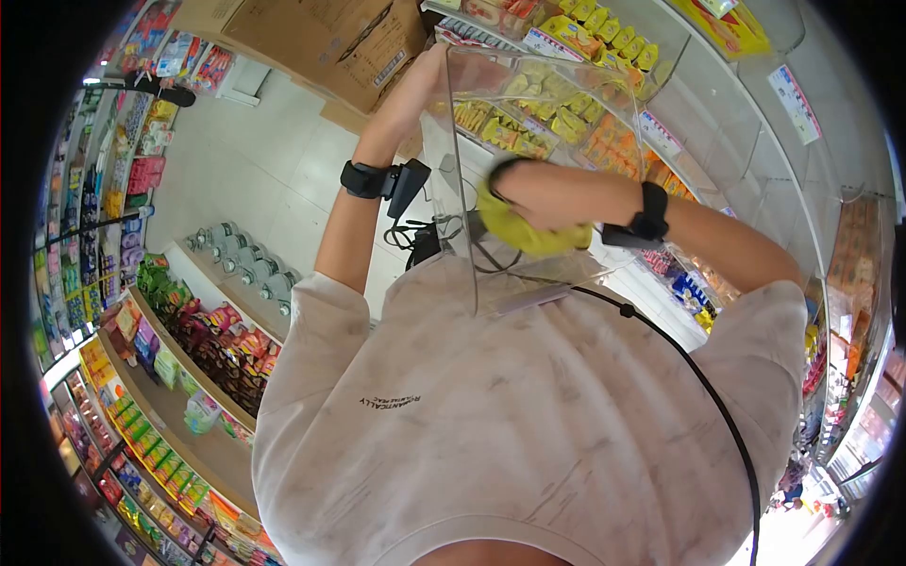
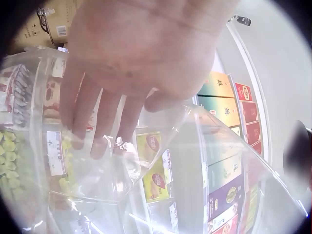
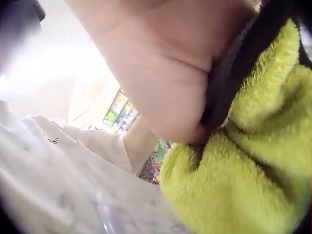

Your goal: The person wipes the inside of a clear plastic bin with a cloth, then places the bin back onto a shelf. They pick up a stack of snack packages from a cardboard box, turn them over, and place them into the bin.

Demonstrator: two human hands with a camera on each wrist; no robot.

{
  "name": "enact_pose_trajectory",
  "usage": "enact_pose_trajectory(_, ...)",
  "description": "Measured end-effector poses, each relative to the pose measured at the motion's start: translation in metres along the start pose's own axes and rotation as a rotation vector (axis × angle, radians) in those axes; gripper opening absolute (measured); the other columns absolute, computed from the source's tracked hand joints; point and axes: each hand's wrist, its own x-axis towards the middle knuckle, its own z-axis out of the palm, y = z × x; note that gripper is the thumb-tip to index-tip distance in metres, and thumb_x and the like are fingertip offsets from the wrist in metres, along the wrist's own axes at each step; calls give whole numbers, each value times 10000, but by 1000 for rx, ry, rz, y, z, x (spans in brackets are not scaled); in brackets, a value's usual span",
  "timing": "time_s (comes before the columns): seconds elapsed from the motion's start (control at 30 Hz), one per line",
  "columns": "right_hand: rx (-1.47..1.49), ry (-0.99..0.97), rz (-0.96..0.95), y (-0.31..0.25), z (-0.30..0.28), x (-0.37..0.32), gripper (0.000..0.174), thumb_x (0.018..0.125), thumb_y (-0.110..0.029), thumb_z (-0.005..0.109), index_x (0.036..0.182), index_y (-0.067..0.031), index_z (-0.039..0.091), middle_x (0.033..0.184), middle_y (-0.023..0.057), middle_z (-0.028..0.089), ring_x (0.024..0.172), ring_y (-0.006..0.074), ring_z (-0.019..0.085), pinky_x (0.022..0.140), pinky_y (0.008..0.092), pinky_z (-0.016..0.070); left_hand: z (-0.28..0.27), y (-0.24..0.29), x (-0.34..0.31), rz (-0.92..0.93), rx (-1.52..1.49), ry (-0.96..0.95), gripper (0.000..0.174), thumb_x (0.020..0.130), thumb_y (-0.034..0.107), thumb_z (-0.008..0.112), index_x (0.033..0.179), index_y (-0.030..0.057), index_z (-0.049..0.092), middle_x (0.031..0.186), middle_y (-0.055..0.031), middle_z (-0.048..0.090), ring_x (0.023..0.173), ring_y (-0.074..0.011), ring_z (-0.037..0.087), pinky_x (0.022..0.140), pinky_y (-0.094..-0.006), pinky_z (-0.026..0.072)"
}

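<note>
A clear plastic display box (image 1: pixel 472 141) is held up in front of my chest, before a store shelf. My left hand (image 1: pixel 425 80) holds its upper far wall; in the left wrist view the fingers (image 2: pixel 92 122) lie straight along the clear wall (image 2: pixel 204 161) with the thumb on the other side. Inside the box, my right hand (image 1: pixel 538 193) grips a yellow-green fluffy cloth (image 1: pixel 533 236) pressed against the box's side. The right wrist view shows the cloth (image 3: pixel 243 185) bunched under the palm (image 3: pixel 161 73).
Shelves of yellow and orange snack packs (image 1: pixel 585 38) stand behind the box. A cardboard carton (image 1: pixel 330 38) sits at the upper left. Water bottles (image 1: pixel 241 259) and more snack racks (image 1: pixel 170 377) line the aisle on the left. A black cable (image 1: pixel 698 377) crosses my shirt.
</note>
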Motion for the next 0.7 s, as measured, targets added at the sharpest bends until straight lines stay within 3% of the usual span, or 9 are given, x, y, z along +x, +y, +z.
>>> enact_pose_trajectory(0.1,-250,554,-305,-24,-34,20,178,760,-88,663,925,-26,637,936,126,628,972,307,602,826,420,496,4,17,-1,6,-113,-200,676,1067,453,196,1240,-27,639,1275,-152,673,1179,-263,632,1036,-363,454)
enact_pose_trajectory(0.23,-476,543,-234,1,-40,23,195,759,-46,661,953,-47,652,1020,72,624,1058,266,578,858,376,486,-1,7,9,45,-229,-322,703,1061,465,263,1260,-125,589,1310,-221,636,1221,-308,609,1117,-383,411)
enact_pose_trajectory(0.3,-550,531,-179,36,-32,18,230,754,-59,675,983,-68,663,1036,54,630,1058,243,585,862,368,487,-2,2,7,60,-219,-276,671,1070,433,246,1258,-104,602,1282,-197,655,1193,-289,621,1097,-380,426)
enact_pose_trajectory(0.43,-592,293,19,69,-28,-4,199,729,-48,691,928,-62,689,929,81,670,954,257,621,793,388,519,-1,5,-3,-67,-122,-37,616,1079,407,254,1287,-64,592,1265,-178,668,1201,-294,622,1086,-390,422)
enact_pose_trajectory(0.5,-562,153,74,62,-19,-12,145,709,-60,699,853,-47,694,858,99,666,921,272,627,752,404,519,-8,-13,2,-72,-232,-68,569,1081,387,293,1284,-53,589,1256,-164,672,1178,-279,629,1066,-381,427)
enact_pose_trajectory(0.53,-549,86,97,55,-15,-16,120,699,-66,704,816,-39,697,823,108,664,904,280,630,731,412,519,-8,-17,3,-77,-188,6,555,1081,383,304,1280,-49,590,1248,-159,673,1162,-270,630,1057,-375,430)
enact_pose_trajectory(0.6,-472,39,-2,45,4,-32,136,707,-121,686,754,2,716,767,168,675,818,329,651,665,456,511,-8,-23,3,-97,-96,148,528,1083,374,325,1270,-41,593,1232,-148,675,1130,-251,634,1037,-364,435)
enact_pose_trajectory(0.7,-285,-133,-27,33,40,-55,150,644,-135,702,729,-12,714,714,192,669,732,369,670,635,452,521,-6,-25,-1,-46,-120,187,505,1082,370,353,1266,-32,596,1217,-129,674,1113,-234,625,1026,-364,443)
